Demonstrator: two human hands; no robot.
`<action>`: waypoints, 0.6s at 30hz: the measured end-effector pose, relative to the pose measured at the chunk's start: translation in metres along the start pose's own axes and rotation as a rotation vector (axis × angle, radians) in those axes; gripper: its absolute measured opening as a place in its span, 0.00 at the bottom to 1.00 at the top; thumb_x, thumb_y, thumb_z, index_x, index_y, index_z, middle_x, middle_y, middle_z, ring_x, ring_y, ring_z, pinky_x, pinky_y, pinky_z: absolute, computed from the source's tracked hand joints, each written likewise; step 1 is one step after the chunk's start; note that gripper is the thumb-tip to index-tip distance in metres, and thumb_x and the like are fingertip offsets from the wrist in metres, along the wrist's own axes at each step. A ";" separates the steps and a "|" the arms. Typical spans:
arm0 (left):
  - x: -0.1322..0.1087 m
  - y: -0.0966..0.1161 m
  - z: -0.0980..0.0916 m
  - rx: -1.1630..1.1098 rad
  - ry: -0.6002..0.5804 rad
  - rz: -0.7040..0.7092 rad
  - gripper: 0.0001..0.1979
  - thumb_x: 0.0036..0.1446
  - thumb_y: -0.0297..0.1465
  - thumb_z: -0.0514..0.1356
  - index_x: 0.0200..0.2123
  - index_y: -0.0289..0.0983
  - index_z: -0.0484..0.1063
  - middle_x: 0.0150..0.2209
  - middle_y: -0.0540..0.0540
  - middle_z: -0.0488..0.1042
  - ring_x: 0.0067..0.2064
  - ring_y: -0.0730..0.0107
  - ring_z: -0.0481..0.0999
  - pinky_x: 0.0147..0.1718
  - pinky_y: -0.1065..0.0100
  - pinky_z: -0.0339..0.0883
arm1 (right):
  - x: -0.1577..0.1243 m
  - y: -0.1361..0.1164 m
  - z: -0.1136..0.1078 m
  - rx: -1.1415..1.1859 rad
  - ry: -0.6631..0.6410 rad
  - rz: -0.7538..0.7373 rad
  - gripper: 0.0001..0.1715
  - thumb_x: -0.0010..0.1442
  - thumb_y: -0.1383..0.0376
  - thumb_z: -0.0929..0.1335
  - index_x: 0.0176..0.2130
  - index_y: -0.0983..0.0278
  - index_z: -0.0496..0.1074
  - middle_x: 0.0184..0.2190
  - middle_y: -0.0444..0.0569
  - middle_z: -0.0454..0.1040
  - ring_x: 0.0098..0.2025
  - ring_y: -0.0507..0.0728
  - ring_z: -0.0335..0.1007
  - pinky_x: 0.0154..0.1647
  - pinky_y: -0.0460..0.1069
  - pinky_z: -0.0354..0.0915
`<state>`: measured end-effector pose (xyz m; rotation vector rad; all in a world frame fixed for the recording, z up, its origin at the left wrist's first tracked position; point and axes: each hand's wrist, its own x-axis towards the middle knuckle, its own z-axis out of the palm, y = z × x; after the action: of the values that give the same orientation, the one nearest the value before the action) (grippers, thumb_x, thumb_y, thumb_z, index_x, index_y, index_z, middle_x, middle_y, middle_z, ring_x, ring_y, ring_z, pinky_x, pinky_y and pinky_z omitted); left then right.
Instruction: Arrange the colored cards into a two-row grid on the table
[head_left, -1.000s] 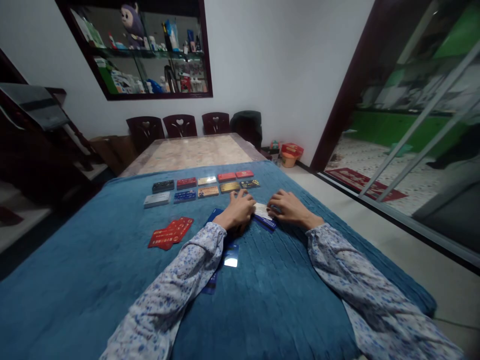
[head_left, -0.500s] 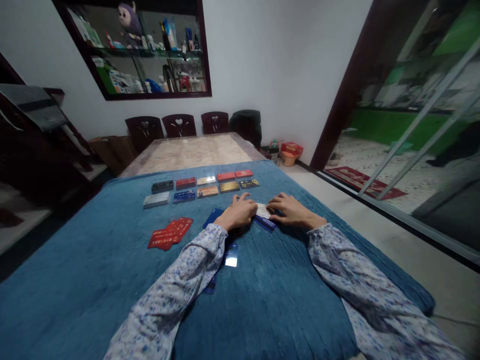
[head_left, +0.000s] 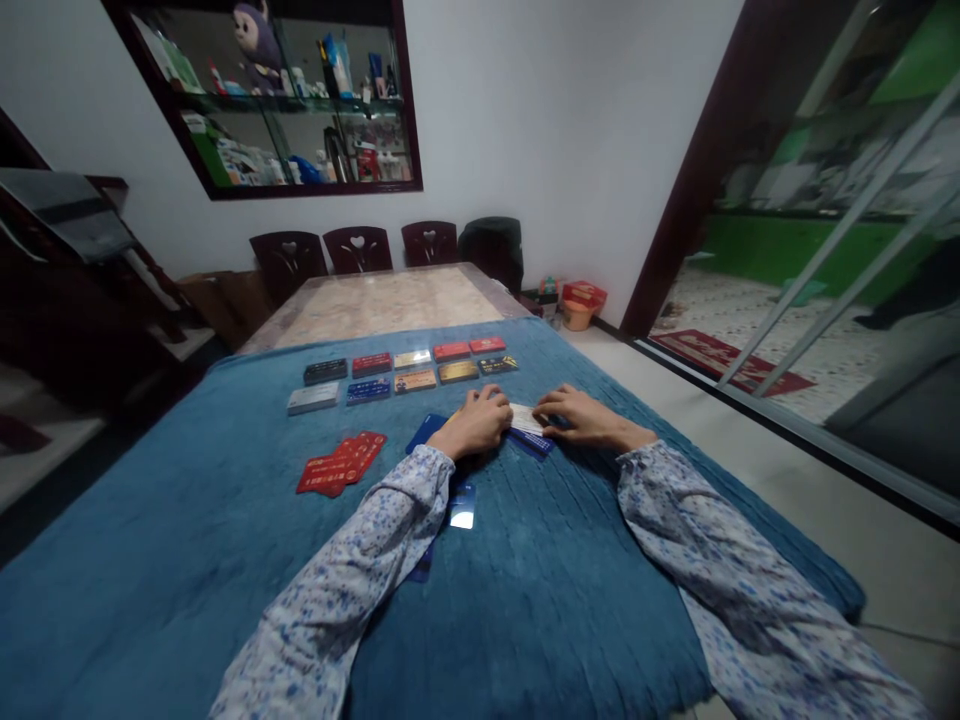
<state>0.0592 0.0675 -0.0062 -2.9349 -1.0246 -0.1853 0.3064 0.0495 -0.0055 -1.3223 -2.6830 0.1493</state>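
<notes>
My left hand (head_left: 476, 425) curls over a loose pile of blue cards (head_left: 534, 443) at twelve o'clock on the blue-covered counter (head_left: 187, 560). My right hand (head_left: 581, 418) lays fingertips on the pale card (head_left: 527, 418) on top; whether either grip pinches it I cannot tell. The risk, as I judge it: the plush cloth drags, so a push could skew the pile, and my left sleeve (head_left: 375, 535) could sweep the glossy card (head_left: 463, 505) beside it. Red cards (head_left: 341, 464) fan at nine o'clock of my left hand, two card rows (head_left: 405, 375) at eleven. No print is legible at this size
</notes>
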 end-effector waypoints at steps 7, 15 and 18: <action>0.000 0.002 -0.003 -0.034 -0.019 -0.021 0.10 0.65 0.25 0.54 0.44 0.38 0.74 0.55 0.40 0.74 0.65 0.49 0.59 0.57 0.47 0.57 | -0.001 0.001 -0.003 0.037 0.028 -0.075 0.15 0.64 0.59 0.67 0.45 0.62 0.80 0.47 0.55 0.79 0.46 0.62 0.67 0.51 0.56 0.62; 0.001 -0.002 -0.003 -0.057 -0.027 -0.005 0.11 0.63 0.26 0.56 0.46 0.38 0.75 0.55 0.40 0.75 0.66 0.47 0.58 0.59 0.43 0.55 | -0.002 -0.003 -0.009 0.042 0.035 -0.097 0.15 0.63 0.62 0.66 0.45 0.62 0.80 0.44 0.54 0.81 0.43 0.60 0.70 0.51 0.55 0.62; 0.000 -0.002 -0.004 -0.077 -0.011 0.001 0.10 0.65 0.27 0.55 0.44 0.39 0.77 0.52 0.40 0.77 0.66 0.47 0.59 0.59 0.43 0.55 | -0.004 -0.007 -0.012 0.048 0.034 -0.089 0.16 0.63 0.63 0.65 0.45 0.62 0.80 0.44 0.54 0.82 0.42 0.60 0.70 0.50 0.55 0.62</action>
<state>0.0579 0.0691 -0.0023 -3.0076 -1.0409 -0.2140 0.3060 0.0424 0.0071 -1.1786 -2.6869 0.1782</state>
